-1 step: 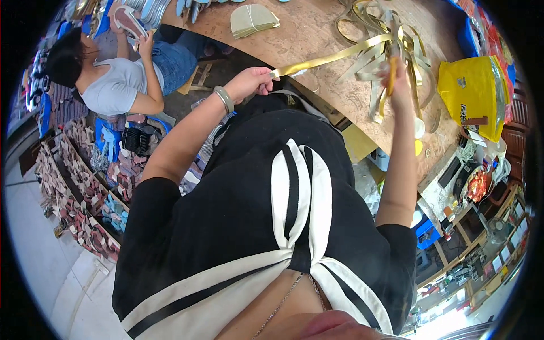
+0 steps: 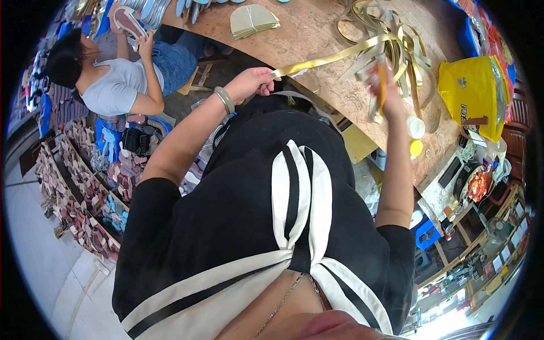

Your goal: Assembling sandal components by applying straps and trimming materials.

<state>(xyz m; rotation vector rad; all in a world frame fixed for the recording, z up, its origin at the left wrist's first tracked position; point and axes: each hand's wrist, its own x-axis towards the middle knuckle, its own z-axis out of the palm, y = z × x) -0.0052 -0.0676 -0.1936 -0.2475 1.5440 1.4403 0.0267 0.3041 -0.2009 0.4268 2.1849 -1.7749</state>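
Left of the yellow bag (image 2: 473, 93), your strip (image 2: 334, 56) runs straight, its long axis slanting from your left hand (image 2: 249, 85), pinching the end, away toward the bundle (image 2: 403, 42) nearer the bag. It looks light, limp, probably slick; a flat thumb-and-finger grip at that end suits it. Your right hand (image 2: 391, 102), bagward, grasps an orange tool (image 2: 383, 85), too blurred to identify.

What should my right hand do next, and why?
Probably bring your right hand, with its blurred orange tool, up to the gold strip: your left hand pinches one end, and the strip runs fairly straight to the tangled strips, so its length seems easy to get at.
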